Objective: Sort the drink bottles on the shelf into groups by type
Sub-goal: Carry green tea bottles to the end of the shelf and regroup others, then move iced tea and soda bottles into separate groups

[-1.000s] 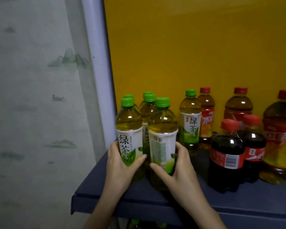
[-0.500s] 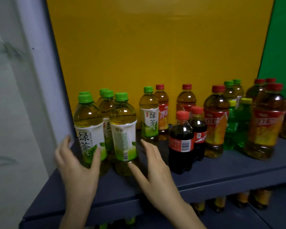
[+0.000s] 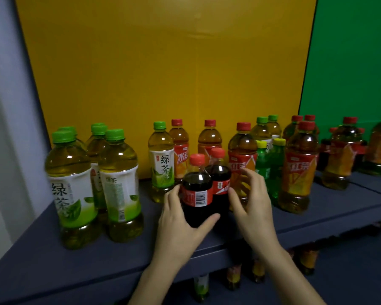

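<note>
Two small cola bottles with red caps stand mid-shelf, one in front [image 3: 197, 172] and one just behind it to the right [image 3: 218, 172]. My left hand [image 3: 178, 230] wraps the front cola bottle, thumb across its lower front and fingers on its left side. Beside the rear cola bottle my right hand [image 3: 253, 205] is cupped, thumb at its label, fingers curled and apart from it. Several green tea bottles [image 3: 119, 172] stand grouped at the left end. A lone green tea bottle [image 3: 162, 164] is behind the colas.
The dark blue shelf [image 3: 53, 260] also carries red-capped iced tea bottles [image 3: 299, 168], two green soda bottles [image 3: 262, 166] and more bottles far right. Yellow [image 3: 163, 73] and green back panels close the rear. More bottles [image 3: 233, 278] show on the shelf below.
Both hands have let go of the green tea bottles at the left and moved right to the two cola bottles. The left hand closed on the front one. The view swung right.
</note>
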`<state>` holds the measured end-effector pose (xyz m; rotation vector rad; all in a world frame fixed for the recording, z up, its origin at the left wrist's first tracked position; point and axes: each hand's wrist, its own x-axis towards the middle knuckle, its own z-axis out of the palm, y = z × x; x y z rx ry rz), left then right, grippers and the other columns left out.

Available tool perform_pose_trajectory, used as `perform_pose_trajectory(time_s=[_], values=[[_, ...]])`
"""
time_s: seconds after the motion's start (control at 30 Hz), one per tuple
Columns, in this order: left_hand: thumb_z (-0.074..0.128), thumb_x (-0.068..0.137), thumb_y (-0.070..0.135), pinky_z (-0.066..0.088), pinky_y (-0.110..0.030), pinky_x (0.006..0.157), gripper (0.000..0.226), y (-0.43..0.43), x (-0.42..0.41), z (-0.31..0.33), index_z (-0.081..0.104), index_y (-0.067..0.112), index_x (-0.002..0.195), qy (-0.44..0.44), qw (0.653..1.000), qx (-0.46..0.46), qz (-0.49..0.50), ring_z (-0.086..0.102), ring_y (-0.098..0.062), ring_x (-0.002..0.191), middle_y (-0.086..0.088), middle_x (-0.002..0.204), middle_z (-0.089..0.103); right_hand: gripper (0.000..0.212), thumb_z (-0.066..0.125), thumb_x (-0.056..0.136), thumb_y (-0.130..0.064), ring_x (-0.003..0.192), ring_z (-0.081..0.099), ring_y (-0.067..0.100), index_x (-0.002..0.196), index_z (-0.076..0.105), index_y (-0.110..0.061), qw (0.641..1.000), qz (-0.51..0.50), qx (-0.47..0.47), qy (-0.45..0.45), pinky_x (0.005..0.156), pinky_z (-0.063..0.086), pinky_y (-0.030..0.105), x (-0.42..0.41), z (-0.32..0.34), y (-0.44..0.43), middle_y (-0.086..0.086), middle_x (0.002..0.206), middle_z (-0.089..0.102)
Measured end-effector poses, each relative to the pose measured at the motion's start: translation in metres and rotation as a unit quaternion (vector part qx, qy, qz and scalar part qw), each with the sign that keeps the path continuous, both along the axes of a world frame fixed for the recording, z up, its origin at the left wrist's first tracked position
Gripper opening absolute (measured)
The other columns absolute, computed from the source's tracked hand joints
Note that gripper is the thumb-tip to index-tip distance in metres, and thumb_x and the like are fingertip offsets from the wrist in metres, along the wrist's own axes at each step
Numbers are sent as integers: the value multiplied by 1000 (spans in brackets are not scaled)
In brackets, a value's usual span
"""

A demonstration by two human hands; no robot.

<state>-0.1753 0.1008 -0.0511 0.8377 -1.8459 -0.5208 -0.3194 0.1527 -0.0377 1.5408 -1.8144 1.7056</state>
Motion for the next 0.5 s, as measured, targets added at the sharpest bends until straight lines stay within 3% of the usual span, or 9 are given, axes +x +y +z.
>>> perform_pose_trajectory(time_s=[0.13, 0.3, 0.37, 0.5], values=[[80, 65, 34, 39, -20, 90, 86, -11, -17, 2, 30, 17, 134, 15, 1000, 21, -9, 49, -14, 120, 2, 131, 48, 58, 58, 89, -19, 117, 28, -20, 139, 28, -24, 999, 47, 9, 23, 96, 21, -5, 1, -2, -17, -20, 128, 34], [78, 69, 29, 46, -30, 91, 79, -16, -9, -7, 31, 15, 132, 40, 999, 30, 7, 53, -17, 115, -1, 127, 54, 86, 64, 84, -32, 132, 21, -4, 146, 6, -23, 993, 80, 81, 24, 107, 23, 18, 2, -16, -32, -17, 141, 23], [77, 69, 30, 47, -33, 92, 78, -18, -3, -9, 32, 17, 131, 42, 998, 35, 7, 53, -17, 115, -2, 126, 55, 87, 67, 81, -35, 134, 29, 1, 146, 10, -24, 988, 107, 109, 11, 109, 30, 24, 1, -21, -35, -12, 147, 29], [77, 68, 32, 44, -28, 92, 78, -19, 2, -11, 34, 19, 132, 49, 998, 44, -1, 52, -14, 116, 2, 126, 55, 74, 69, 79, -36, 123, 41, 1, 138, 27, -22, 984, 123, 128, -18, 103, 39, 25, 2, -20, -32, -8, 136, 44]])
